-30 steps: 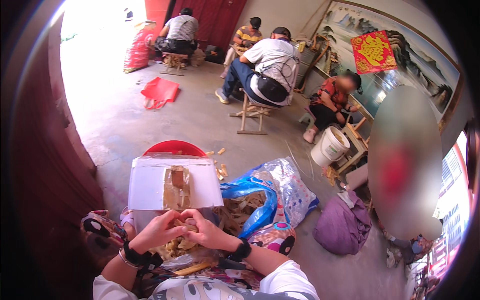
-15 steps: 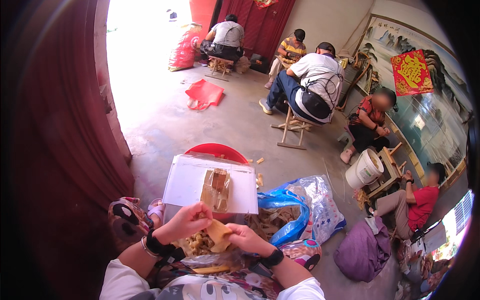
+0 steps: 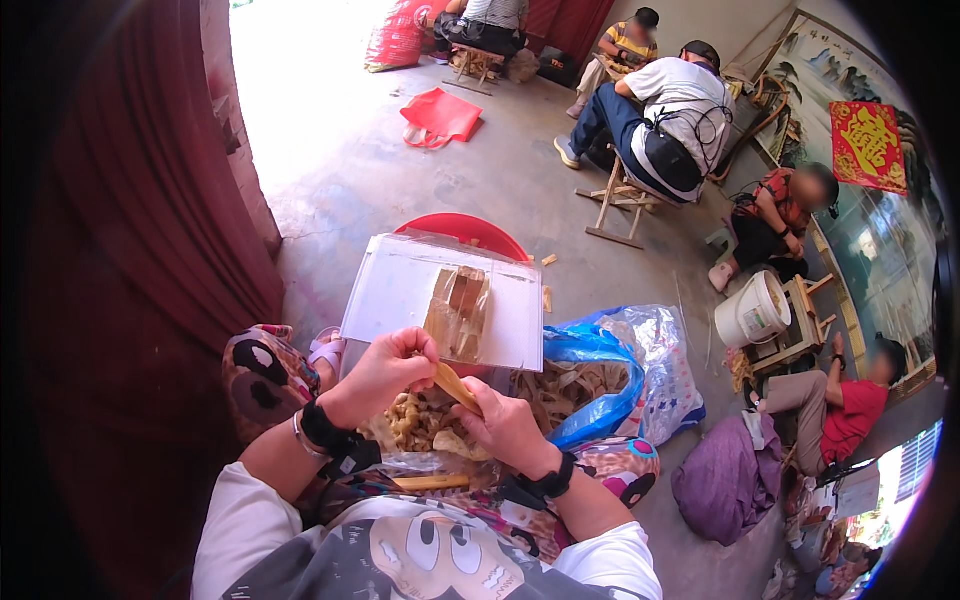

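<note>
Between my two hands is a tan, leathery strip, stretched at a slant and narrow (image 3: 455,386). My left hand (image 3: 392,372) pinches its upper end, fingers curled in. My right hand (image 3: 508,432) grips the lower end with thumb and fingers. Below them, in my lap, lies a heap of pale yellow, knobbly pieces (image 3: 418,420) on clear plastic. A yellow stick-like piece (image 3: 430,483) rests closer to my body. Just beyond my hands, a white board (image 3: 385,290) carries a brown, tape-wrapped block (image 3: 462,308). The board lies across a red basin (image 3: 475,230).
To the right of the board, a blue plastic bag (image 3: 590,348) holds dry tan strips (image 3: 570,388). A purple cloth bundle (image 3: 728,475) and a white bucket (image 3: 750,308) stand farther right. Several people sit working on low stools. A red bag (image 3: 442,115) lies on the floor.
The strip showed a broad face before and now looks narrow, pulled between both hands. My right hand has turned and sits lower on it. The whole view has shifted.
</note>
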`<action>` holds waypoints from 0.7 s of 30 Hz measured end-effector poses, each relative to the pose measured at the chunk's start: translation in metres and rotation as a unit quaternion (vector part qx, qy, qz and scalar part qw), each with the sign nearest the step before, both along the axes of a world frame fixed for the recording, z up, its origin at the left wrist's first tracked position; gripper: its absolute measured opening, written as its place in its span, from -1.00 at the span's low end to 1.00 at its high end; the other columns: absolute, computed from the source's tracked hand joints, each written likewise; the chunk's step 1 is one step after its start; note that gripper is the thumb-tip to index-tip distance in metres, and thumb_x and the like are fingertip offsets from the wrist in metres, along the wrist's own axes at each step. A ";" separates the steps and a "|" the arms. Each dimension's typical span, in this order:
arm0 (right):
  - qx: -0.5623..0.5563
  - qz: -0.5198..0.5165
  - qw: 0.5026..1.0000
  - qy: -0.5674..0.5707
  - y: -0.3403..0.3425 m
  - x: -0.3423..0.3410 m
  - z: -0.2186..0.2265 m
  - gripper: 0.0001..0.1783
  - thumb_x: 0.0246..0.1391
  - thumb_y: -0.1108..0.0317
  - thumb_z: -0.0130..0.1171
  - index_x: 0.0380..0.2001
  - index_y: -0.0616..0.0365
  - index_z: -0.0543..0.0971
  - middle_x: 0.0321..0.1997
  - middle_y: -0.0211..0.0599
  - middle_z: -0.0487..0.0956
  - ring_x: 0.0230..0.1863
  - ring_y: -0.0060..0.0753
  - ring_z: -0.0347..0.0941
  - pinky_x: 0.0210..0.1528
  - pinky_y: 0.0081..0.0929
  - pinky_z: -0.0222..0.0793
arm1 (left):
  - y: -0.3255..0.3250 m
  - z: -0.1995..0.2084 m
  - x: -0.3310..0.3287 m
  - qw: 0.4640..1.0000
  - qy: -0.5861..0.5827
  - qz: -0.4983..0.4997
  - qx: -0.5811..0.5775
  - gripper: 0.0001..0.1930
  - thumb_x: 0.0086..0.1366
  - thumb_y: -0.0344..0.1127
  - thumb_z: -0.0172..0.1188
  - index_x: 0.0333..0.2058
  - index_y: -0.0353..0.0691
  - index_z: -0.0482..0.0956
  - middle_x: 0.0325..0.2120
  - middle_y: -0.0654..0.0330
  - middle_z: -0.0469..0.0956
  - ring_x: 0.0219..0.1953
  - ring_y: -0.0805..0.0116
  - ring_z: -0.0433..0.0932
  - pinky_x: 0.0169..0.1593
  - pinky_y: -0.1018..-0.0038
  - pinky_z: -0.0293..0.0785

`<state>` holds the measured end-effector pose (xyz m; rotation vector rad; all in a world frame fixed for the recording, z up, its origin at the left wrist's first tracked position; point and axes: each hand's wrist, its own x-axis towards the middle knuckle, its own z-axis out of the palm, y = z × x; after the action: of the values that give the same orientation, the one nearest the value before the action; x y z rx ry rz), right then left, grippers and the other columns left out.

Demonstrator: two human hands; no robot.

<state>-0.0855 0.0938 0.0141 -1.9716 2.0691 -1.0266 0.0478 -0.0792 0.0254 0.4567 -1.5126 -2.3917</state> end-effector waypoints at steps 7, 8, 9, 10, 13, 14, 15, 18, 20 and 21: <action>0.177 0.002 0.740 -0.649 0.002 -0.007 0.005 -0.73 0.32 0.28 -0.17 -0.06 0.17 0.40 -0.61 -0.52 0.33 -0.71 -0.74 0.08 -0.69 -0.74 0.00 | 0.002 0.017 0.007 0.880 0.087 0.187 -0.428 -0.84 0.08 -0.62 0.07 -0.33 -0.30 0.46 -0.39 0.16 0.47 -0.40 0.33 0.52 -0.31 0.56 0.46; 0.184 -0.004 0.707 -0.683 0.002 -0.009 0.007 -0.74 0.32 0.27 -0.18 -0.08 0.16 0.41 -0.61 -0.51 0.32 -0.71 -0.74 0.07 -0.69 -0.75 -0.02 | 0.005 0.021 0.009 0.804 0.119 0.193 -0.549 -0.80 0.05 -0.64 0.07 -0.30 -0.30 0.47 -0.36 0.12 0.48 -0.38 0.27 0.53 -0.29 0.55 0.48; 0.190 0.013 0.686 -0.703 0.002 -0.010 0.010 -0.74 0.32 0.25 -0.19 -0.09 0.14 0.41 -0.62 -0.52 0.30 -0.72 -0.76 0.05 -0.69 -0.77 -0.03 | 0.009 0.017 0.008 0.777 0.152 0.160 -0.590 -0.62 -0.06 -0.66 0.10 -0.19 -0.24 0.49 -0.22 0.03 0.47 -0.23 0.11 0.53 -0.16 0.43 0.50; 0.197 0.027 0.669 -0.716 0.001 -0.008 0.014 -0.74 0.32 0.23 -0.17 -0.09 0.11 0.42 -0.62 -0.52 0.30 -0.72 -0.75 0.06 -0.69 -0.77 -0.04 | 0.015 0.018 0.008 0.738 0.132 0.129 -0.649 -0.59 -0.08 -0.61 0.15 -0.17 -0.21 0.50 -0.17 0.08 0.46 -0.10 0.12 0.45 -0.03 0.32 0.37; 0.215 0.047 0.671 -0.708 0.002 0.000 0.017 -0.72 0.31 0.20 -0.16 -0.08 0.09 0.43 -0.60 -0.53 0.32 -0.71 -0.78 0.05 -0.69 -0.78 -0.08 | 0.030 0.012 0.004 0.637 0.088 0.087 -0.761 -0.58 -0.12 -0.47 0.27 -0.17 -0.14 0.54 -0.10 0.25 0.46 0.20 0.18 0.22 0.28 0.10 0.01; 0.231 0.082 0.677 -0.694 0.004 -0.003 0.016 -0.72 0.31 0.20 -0.16 -0.05 0.08 0.41 -0.58 -0.53 0.35 -0.70 -0.78 0.09 -0.67 -0.79 -0.05 | 0.029 0.012 0.004 0.625 0.080 0.090 -0.772 -0.60 -0.10 -0.45 0.25 -0.18 -0.14 0.54 -0.12 0.25 0.47 0.20 0.20 0.22 0.28 0.10 0.01; 0.235 0.092 0.690 -0.679 0.004 -0.002 0.012 -0.72 0.30 0.22 -0.15 -0.03 0.09 0.38 -0.57 -0.52 0.36 -0.69 -0.77 0.10 -0.65 -0.80 -0.03 | 0.026 0.010 0.005 0.613 0.071 0.090 -0.782 -0.63 -0.08 -0.44 0.22 -0.19 -0.14 0.54 -0.14 0.25 0.47 0.20 0.23 0.21 0.28 0.11 0.02; 0.222 0.114 0.751 -0.612 0.002 -0.006 0.011 -0.70 0.25 0.36 -0.13 0.03 0.14 0.30 -0.43 -0.44 0.45 -0.54 -0.72 0.27 -0.47 -0.78 0.19 | 0.022 0.017 0.002 0.602 0.079 0.101 -0.788 -0.71 -0.07 -0.43 0.18 -0.28 -0.16 0.54 -0.23 0.27 0.49 0.07 0.30 0.35 0.23 0.20 0.13; 0.172 0.131 0.793 -0.569 0.001 -0.005 -0.001 -0.64 0.20 0.46 -0.13 0.07 0.17 0.27 -0.40 -0.44 0.46 -0.46 -0.72 0.30 -0.38 -0.74 0.25 | 0.016 0.018 0.001 0.603 0.090 0.091 -0.788 -0.72 -0.08 -0.43 0.19 -0.30 -0.17 0.54 -0.26 0.26 0.49 -0.03 0.32 0.43 0.19 0.26 0.20; 0.178 0.113 0.824 -0.526 0.001 -0.006 -0.001 -0.61 0.10 0.56 -0.14 0.04 0.21 0.30 -0.32 -0.41 0.48 -0.30 -0.65 0.37 -0.20 -0.66 0.31 | 0.013 0.020 0.001 0.607 0.104 0.108 -0.780 -0.72 -0.11 -0.45 0.18 -0.32 -0.20 0.53 -0.32 0.24 0.50 -0.19 0.31 0.50 0.08 0.32 0.32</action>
<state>-0.0913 0.0946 0.0127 -1.0023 1.2273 -1.1623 0.0487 -0.0658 0.0453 -0.1056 -2.4115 -0.2468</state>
